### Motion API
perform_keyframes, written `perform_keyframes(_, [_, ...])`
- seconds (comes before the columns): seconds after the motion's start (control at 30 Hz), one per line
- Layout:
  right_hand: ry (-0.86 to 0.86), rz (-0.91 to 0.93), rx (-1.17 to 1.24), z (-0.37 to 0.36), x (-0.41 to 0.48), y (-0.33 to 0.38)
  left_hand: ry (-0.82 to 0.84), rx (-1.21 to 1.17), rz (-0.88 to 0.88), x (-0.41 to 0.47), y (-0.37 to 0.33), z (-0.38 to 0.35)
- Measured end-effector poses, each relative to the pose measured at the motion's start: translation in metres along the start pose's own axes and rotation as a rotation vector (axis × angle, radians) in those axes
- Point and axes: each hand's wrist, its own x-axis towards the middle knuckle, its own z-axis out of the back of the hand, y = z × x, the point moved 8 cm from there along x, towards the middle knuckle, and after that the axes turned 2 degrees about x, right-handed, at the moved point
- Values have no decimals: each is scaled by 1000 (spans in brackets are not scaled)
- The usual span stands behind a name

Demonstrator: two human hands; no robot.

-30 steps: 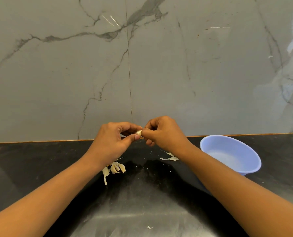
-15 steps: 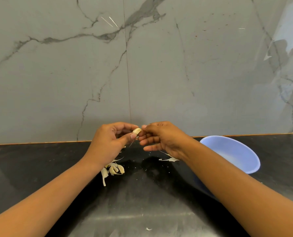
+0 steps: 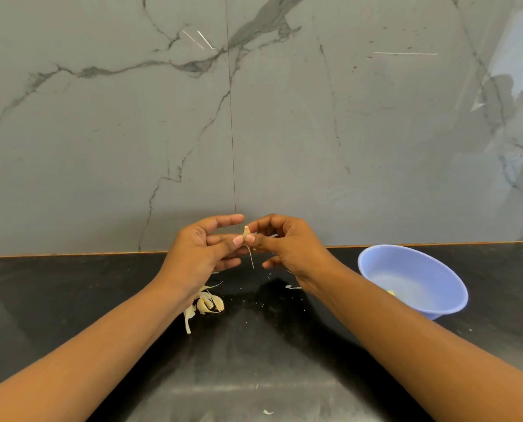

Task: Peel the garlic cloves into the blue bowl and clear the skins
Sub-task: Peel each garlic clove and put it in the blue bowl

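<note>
Both hands meet above the black counter [image 3: 71, 300] in front of the wall. My left hand [image 3: 199, 251] and my right hand [image 3: 287, 248] pinch one small garlic clove [image 3: 247, 232] between thumbs and fingertips. A thin strip of skin [image 3: 251, 257] hangs down from the clove. Under my left wrist lie a few unpeeled cloves and skins [image 3: 208, 304]. The blue bowl [image 3: 430, 269] stands to the right, with a small yellowish peeled clove [image 3: 391, 292] showing inside it past my right forearm.
The grey marble wall [image 3: 254, 117] rises straight behind the counter. Small skin scraps lie on the counter near my right wrist [image 3: 293, 287] and close to the front edge [image 3: 267, 412]. Fine white crumbs dot the counter between my arms.
My left fingers have spread open around the clove, and my right hand has closed its pinch on it. A strip of skin now hangs loose below the clove.
</note>
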Motion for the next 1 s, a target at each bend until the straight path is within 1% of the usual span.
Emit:
perform_keyframes(0.1, [-32, 66, -144, 6, 3, 8, 18, 129, -49, 1, -5, 0])
perform_keyframes(0.17, [-63, 145, -318, 12, 4, 20, 1, 304, -139, 2, -11, 4])
perform_keyframes(0.23, [-36, 196, -526, 16, 3, 32, -19, 508, -184, 5, -14, 9])
perform_keyframes(0.27, [-9, 206, -628, 17, 2, 36, -12, 634, -179, 6, -12, 11])
perform_keyframes(0.33, [40, 212, -843, 16, 1, 39, 58, 895, -118, 10, -3, 10])
perform_keyframes(0.37, [72, 204, -939, 13, 0, 35, 110, 992, -80, 10, 3, 7])
perform_keyframes(0.43, [171, 163, -1067, 1, -2, 20, 201, 1109, -39, 9, 12, 2])
perform_keyframes(0.5, [204, 145, -1102, -5, -4, 16, 238, 1166, -57, 8, 12, -3])
perform_keyframes(0.63, [41, 298, -1010, 5, -5, 45, 245, 1151, -60, 8, 12, -3])
perform_keyframes(0.67, [58, 296, -1040, 1, -5, 42, 250, 1157, -57, 8, 13, -3])
perform_keyframes(0.73, [140, 232, -1156, -9, -2, 24, 257, 1180, -68, 9, 15, -2])
perform_keyframes(0.77, [145, 230, -1198, -11, -1, 20, 260, 1185, -71, 9, 15, -2])
perform_keyframes(0.87, [8, 327, -1142, 0, 2, 33, 260, 1166, -60, 9, 16, -2])
perform_keyframes(0.9, [13, 339, -1162, -2, 2, 33, 260, 1169, -62, 9, 17, -2])
perform_keyframes(1.0, [120, 342, -1316, -21, 0, 18, 263, 1209, -67, 8, 17, -4])
